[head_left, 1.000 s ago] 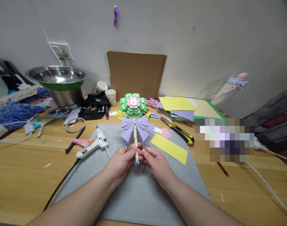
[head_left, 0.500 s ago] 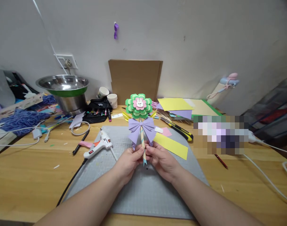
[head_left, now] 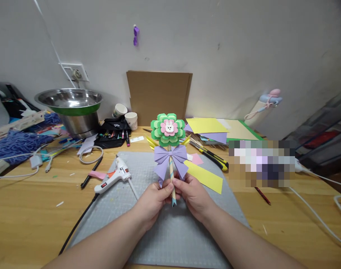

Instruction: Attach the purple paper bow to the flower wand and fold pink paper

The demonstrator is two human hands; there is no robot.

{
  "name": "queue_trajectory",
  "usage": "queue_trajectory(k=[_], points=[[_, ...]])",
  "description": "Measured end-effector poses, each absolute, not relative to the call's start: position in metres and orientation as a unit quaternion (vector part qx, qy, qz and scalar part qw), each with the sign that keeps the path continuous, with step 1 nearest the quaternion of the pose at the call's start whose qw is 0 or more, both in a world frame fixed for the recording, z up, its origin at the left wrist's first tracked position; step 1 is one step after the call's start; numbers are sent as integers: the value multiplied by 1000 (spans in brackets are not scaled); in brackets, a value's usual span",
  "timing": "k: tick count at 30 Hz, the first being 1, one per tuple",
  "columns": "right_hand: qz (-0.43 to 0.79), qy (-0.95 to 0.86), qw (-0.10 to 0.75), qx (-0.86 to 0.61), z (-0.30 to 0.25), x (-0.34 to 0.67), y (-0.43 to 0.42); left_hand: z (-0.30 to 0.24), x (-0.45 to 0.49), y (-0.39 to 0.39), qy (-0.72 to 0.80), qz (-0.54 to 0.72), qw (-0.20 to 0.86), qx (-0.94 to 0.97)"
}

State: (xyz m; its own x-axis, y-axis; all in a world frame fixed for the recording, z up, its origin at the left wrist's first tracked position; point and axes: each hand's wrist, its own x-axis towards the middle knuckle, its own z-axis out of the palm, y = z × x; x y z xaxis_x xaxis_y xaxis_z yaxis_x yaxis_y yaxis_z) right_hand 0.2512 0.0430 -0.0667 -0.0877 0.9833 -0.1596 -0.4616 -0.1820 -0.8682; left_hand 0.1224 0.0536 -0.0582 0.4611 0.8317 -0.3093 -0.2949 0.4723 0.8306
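Observation:
Upright in front of me is a paper flower wand (head_left: pixel 171 170). Its head (head_left: pixel 160 130) has layered green petals, with a pink ring and a small white rabbit face in the middle. Below the head sits a purple paper bow (head_left: pixel 159 156), and yellow pieces stick out on both sides. My left hand (head_left: pixel 156 198) grips the striped stick from the left, thumb in front. From the right, my right hand (head_left: pixel 194 194) pinches the same stick just under the bow. The fingers behind the stick are partly hidden.
Under my hands lies a grey cutting mat (head_left: pixel 173 239). A white glue gun (head_left: pixel 114 177) with a black cord rests at its left; yellow paper (head_left: pixel 206 177) and a utility knife (head_left: pixel 212 156) are at the right. A metal basin (head_left: pixel 69 102) stands back left, brown cardboard (head_left: pixel 159 97) behind.
The flower wand has come slightly lower and nearer, its head shifting a little right, with both hands still on the stick. The view has shifted slightly.

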Motion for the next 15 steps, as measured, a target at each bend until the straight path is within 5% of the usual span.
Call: queue_trajectory(k=[15], points=[[664, -342, 535, -395, -70, 254, 44, -61, 123, 56, 379, 356, 769, 372]])
